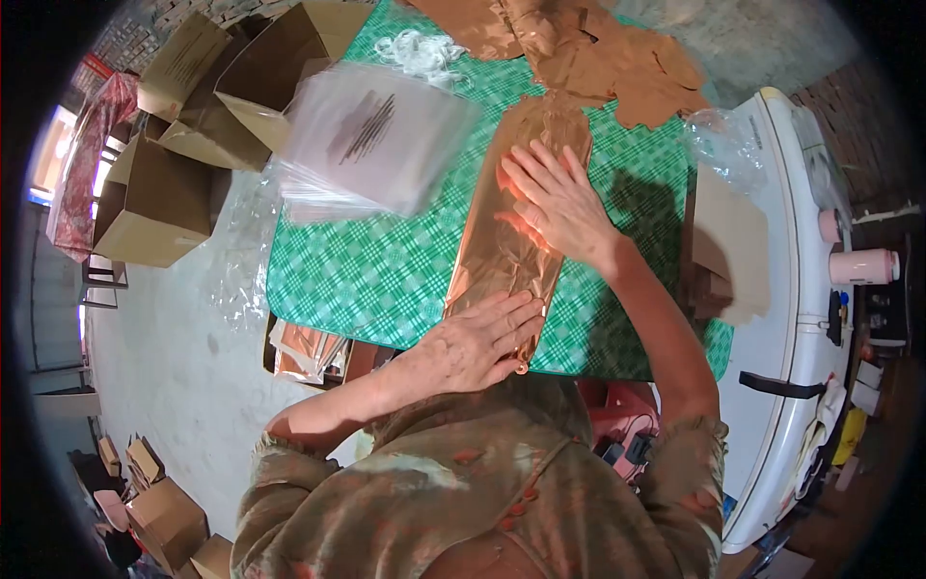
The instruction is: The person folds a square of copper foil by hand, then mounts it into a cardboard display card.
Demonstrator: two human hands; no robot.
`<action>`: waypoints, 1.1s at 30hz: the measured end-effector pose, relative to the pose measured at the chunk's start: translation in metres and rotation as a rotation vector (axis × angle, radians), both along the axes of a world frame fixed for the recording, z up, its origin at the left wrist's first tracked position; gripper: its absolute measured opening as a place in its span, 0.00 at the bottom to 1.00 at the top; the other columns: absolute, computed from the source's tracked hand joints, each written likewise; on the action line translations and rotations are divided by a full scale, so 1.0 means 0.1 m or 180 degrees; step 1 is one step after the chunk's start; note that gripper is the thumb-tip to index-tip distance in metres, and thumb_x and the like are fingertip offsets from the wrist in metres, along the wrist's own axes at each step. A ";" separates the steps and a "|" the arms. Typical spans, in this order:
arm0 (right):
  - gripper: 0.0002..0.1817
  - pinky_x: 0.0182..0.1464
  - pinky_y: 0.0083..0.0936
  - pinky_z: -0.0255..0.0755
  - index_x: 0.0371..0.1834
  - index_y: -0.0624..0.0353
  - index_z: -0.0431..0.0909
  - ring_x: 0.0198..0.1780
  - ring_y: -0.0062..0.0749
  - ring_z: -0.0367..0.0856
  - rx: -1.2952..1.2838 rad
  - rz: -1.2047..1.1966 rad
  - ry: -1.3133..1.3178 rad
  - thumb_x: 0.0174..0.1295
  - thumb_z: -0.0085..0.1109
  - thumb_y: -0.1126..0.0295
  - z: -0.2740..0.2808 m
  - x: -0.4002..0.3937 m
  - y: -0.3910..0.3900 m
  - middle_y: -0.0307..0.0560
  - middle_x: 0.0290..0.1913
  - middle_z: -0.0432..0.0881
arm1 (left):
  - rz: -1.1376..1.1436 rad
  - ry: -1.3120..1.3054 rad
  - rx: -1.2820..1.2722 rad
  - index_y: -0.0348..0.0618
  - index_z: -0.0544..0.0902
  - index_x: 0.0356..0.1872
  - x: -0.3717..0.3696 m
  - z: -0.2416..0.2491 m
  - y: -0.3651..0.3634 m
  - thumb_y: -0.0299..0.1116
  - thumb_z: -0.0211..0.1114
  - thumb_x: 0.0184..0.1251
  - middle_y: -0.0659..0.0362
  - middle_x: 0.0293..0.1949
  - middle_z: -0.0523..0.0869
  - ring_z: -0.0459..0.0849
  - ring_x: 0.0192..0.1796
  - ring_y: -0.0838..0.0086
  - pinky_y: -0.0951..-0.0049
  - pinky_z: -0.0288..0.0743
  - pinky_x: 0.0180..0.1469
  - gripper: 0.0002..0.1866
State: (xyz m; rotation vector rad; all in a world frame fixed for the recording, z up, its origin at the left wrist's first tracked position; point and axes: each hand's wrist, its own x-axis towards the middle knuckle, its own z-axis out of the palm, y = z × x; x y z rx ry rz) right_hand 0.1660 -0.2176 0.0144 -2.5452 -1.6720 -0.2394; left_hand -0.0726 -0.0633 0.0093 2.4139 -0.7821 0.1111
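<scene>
A long, shiny copper-coloured foil piece [516, 130] lies lengthwise on the green checked tablecloth [386, 265], its near end at the table edge. My right hand [561, 205] rests flat on its upper middle, fingers spread. Across the near end lies my left hand [473, 343], palm down with fingers stretched out. Neither hand grips anything. Beyond the foil's far end are more crumpled copper-coloured foil pieces [617, 63]. To the left sits a stack of clear plastic bags [376, 145] with dark printing.
A heap of white bands or strings [420, 53] lies behind the bags. Open cardboard boxes [159, 207] stand at the left. On the right is a white appliance [781, 386] with a dark handle, and a pink spool [863, 267]. Clear plastic wrap [723, 150] lies near the table's right side.
</scene>
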 end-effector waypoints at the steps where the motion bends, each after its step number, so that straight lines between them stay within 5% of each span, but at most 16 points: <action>1: 0.35 0.89 0.58 0.41 0.88 0.51 0.62 0.91 0.47 0.51 -0.0005 0.0062 0.0022 0.85 0.45 0.48 -0.06 -0.01 0.00 0.48 0.90 0.60 | -0.0003 0.0016 -0.0029 0.38 0.72 0.82 0.00 0.00 0.00 0.45 0.68 0.78 0.49 0.83 0.71 0.66 0.87 0.58 0.53 0.59 0.88 0.37; 5: 0.35 0.92 0.53 0.34 0.93 0.43 0.54 0.93 0.43 0.44 -0.0351 -0.0144 0.0202 0.87 0.34 0.46 -0.06 0.11 0.03 0.42 0.93 0.52 | 0.0016 0.0051 -0.0067 0.37 0.72 0.82 -0.02 0.00 0.00 0.44 0.67 0.79 0.48 0.83 0.71 0.66 0.87 0.58 0.54 0.58 0.89 0.36; 9: 0.33 0.91 0.54 0.33 0.93 0.42 0.54 0.93 0.41 0.43 -0.0279 -0.0167 -0.0058 0.88 0.33 0.49 -0.18 0.50 0.03 0.41 0.93 0.51 | 0.0014 -0.0019 -0.0030 0.37 0.72 0.82 0.00 -0.02 0.00 0.45 0.68 0.78 0.49 0.83 0.71 0.65 0.87 0.59 0.55 0.58 0.89 0.37; 18: 0.32 0.88 0.58 0.46 0.89 0.49 0.62 0.89 0.48 0.57 0.0598 -0.0411 -0.0517 0.85 0.46 0.54 -0.25 0.89 0.02 0.49 0.87 0.65 | 0.0059 -0.0015 -0.0041 0.38 0.72 0.82 -0.01 -0.01 0.00 0.44 0.70 0.75 0.52 0.84 0.71 0.66 0.87 0.60 0.54 0.60 0.89 0.38; 27: 0.39 0.86 0.55 0.53 0.82 0.64 0.67 0.85 0.60 0.63 0.0995 -0.0041 0.0715 0.71 0.69 0.61 0.05 -0.82 -0.93 0.58 0.83 0.69 | 0.0017 0.0100 -0.0322 0.43 0.65 0.86 0.00 0.00 0.02 0.43 0.66 0.79 0.46 0.82 0.72 0.70 0.84 0.50 0.47 0.62 0.86 0.39; 33: 0.34 0.85 0.57 0.58 0.76 0.61 0.76 0.83 0.54 0.68 0.0578 0.0054 0.0977 0.68 0.71 0.64 0.13 -1.95 -1.14 0.54 0.78 0.75 | 0.0006 0.0076 -0.0668 0.43 0.60 0.88 0.02 0.02 0.05 0.36 0.68 0.78 0.42 0.80 0.73 0.71 0.82 0.44 0.44 0.64 0.84 0.42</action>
